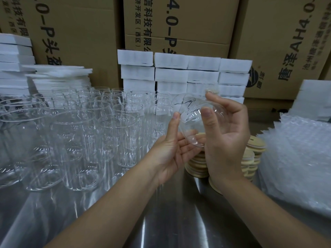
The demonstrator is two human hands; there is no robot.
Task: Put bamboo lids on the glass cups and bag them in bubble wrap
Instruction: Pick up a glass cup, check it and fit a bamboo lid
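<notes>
A clear glass cup [192, 115] is held tilted in the air between both hands, above the steel table. My left hand [170, 149] supports its lower rim from below, thumb up against the side. My right hand [225, 129] grips it from the right, thumb across the glass. Stacks of round bamboo lids [250, 158] stand just behind and under my hands, partly hidden. A heap of bubble wrap bags [297, 161] lies at the right. Several empty glass cups [86, 136] stand crowded on the left.
White foam blocks [184, 76] are stacked behind the cups, with more foam at the far left [16, 65] and right. Large cardboard cartons [197, 24] form the back wall. The shiny steel table [161, 221] reaches to the near edge.
</notes>
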